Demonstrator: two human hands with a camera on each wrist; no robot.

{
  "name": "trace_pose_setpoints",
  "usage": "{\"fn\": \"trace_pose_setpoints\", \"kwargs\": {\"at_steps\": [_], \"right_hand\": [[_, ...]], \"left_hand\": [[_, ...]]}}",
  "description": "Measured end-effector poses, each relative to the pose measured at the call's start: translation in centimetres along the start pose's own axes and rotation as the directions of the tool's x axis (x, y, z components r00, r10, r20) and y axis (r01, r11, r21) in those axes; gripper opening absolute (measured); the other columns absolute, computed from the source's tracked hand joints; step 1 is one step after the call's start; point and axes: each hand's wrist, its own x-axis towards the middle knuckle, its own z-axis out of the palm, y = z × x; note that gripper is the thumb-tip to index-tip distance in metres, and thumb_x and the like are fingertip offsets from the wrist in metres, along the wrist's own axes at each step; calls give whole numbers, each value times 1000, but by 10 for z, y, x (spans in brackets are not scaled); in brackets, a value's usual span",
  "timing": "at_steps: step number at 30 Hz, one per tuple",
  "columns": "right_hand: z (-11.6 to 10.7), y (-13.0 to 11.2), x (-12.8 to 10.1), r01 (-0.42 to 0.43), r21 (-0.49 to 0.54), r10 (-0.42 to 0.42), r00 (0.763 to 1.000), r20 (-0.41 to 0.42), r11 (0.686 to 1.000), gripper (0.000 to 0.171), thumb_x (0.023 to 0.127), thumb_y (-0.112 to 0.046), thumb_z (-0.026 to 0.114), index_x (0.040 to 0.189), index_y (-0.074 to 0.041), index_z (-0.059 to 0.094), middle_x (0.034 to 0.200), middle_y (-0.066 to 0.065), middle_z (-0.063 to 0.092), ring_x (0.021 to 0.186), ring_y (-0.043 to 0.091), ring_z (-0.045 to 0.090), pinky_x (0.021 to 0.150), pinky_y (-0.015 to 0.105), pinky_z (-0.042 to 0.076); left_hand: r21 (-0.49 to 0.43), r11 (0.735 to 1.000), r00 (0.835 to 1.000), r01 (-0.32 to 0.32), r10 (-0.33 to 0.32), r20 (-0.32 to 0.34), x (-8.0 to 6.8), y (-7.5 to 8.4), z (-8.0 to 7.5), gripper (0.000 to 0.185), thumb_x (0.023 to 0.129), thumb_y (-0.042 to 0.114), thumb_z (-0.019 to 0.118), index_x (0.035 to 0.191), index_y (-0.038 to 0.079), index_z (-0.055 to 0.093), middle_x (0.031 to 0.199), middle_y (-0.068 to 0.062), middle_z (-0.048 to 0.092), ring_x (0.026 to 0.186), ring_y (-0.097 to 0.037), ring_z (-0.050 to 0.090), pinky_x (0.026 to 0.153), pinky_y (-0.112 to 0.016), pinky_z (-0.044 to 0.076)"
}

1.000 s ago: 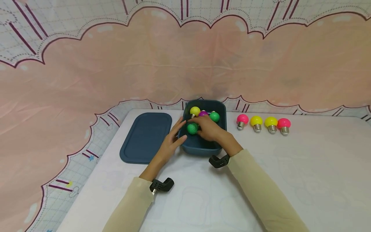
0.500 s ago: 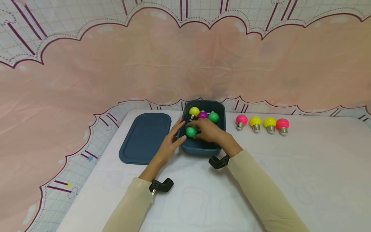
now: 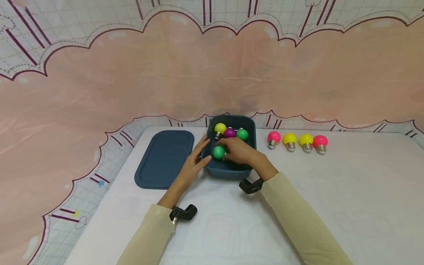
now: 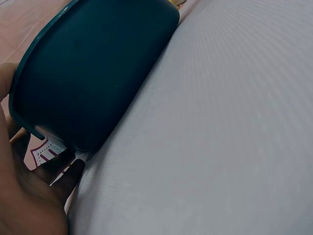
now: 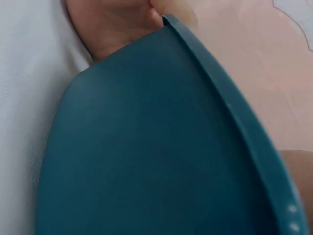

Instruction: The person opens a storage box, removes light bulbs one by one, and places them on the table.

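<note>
Head view: a deep, dark blue-teal plastic box (image 3: pixel 228 173) with rounded corners stands on a white cloth-covered table (image 3: pixel 212 232). The right hand (image 3: pixel 241 151) reaches inside, fingers curled, thumb and fingertips pinching a textured green globe bulb (image 3: pixel 218 152) by its metal base. The bulb is in the box's left part; whether it touches the floor cannot be told. The left hand (image 3: pixel 191 167) is at the box's left side, fingers extended, thumb apart from them; the left wrist view shows it touching the wall.

Farther back in the box: a yellow round bulb (image 3: pixel 220 127), a purple round bulb (image 3: pixel 230 132) and a smooth green bulb (image 3: pixel 242 134). A flat dark blue lid (image 3: pixel 163 160) lies left of the box. To its right, four bulbs form a row: pink (image 3: pixel 274 136), yellow (image 3: pixel 289 138), yellow (image 3: pixel 306 139), pink (image 3: pixel 320 140).
</note>
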Motion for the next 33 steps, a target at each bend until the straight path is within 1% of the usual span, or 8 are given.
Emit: {"fn": "trace_pose_setpoints", "kwargs": {"at_steps": [4, 8, 13, 16, 18, 24, 29, 33], "right_hand": [[-5, -1, -5, -3, 22, 4, 999, -44, 1000, 49, 84, -9, 74, 129, -4, 58, 123, 12, 61, 113, 28, 56, 98, 46, 43], [-11, 0, -12, 14, 23, -11, 993, -119, 1000, 50, 83, -12, 75, 128, -2, 58, 124, 13, 61, 114, 29, 54, 99, 46, 42], [-16, 3, -22, -1, 60, 14, 975, -221, 998, 50, 82, -12, 76, 127, 0, 57, 119, 14, 61, 102, 29, 57, 89, 42, 49], [-19, 4, -28, -15, 95, 40, 962, -269, 995, 53, 83, -11, 75, 129, 0, 53, 119, 16, 59, 98, 30, 59, 85, 41, 52], [-22, 4, -33, -28, 95, 55, 954, -294, 995, 55, 83, -12, 75, 132, -2, 52, 119, 17, 58, 96, 30, 59, 83, 41, 53], [-32, 5, -51, -63, 73, 84, 936, -341, 995, 56, 83, -13, 74, 134, -8, 52, 114, 16, 57, 93, 30, 57, 75, 40, 55], [-37, 12, -66, -100, 98, 129, 923, -361, 990, 54, 86, -12, 70, 134, -4, 49, 124, 18, 53, 95, 29, 55, 74, 41, 55], [-38, 19, -75, -114, 113, 149, 910, -386, 987, 52, 87, -11, 69, 132, 0, 48, 123, 19, 53, 92, 30, 57, 74, 41, 54]], "left_hand": [[1, 1000, 1000, -4, 4, -1, 0, 0, 0, 54, 98, 5, 49, 148, 0, 30, 158, -16, 11, 144, -31, 10, 110, -55, 20], [-8, 1000, 1000, -15, 15, -2, 0, 0, 1, 54, 98, 4, 49, 148, -1, 30, 158, -17, 12, 144, -32, 10, 110, -54, 21], [-18, 1000, 1000, -22, 22, -2, 0, 0, 1, 54, 97, 2, 49, 147, -3, 30, 157, -18, 11, 144, -33, 11, 110, -53, 21], [-20, 1000, 1000, -18, 18, -3, 0, -1, 1, 54, 97, 2, 49, 148, -2, 30, 158, -17, 11, 144, -32, 10, 110, -53, 21], [-19, 1000, 1000, -13, 13, -3, 0, -1, 1, 54, 97, 2, 49, 148, -1, 30, 158, -16, 11, 144, -31, 10, 110, -53, 20], [-19, 1000, 1000, -3, 2, -1, 0, -1, 0, 55, 98, 4, 49, 149, 0, 29, 159, -13, 10, 144, -30, 9, 111, -52, 20], [-21, 1000, 1000, -4, 4, -2, 0, -1, 0, 54, 98, 4, 49, 148, 0, 29, 158, -15, 10, 144, -30, 9, 111, -53, 19], [-21, 1000, 1000, -2, 2, -2, 0, -1, 0, 54, 98, 4, 49, 148, 0, 29, 158, -15, 10, 144, -31, 9, 111, -53, 19]]}}
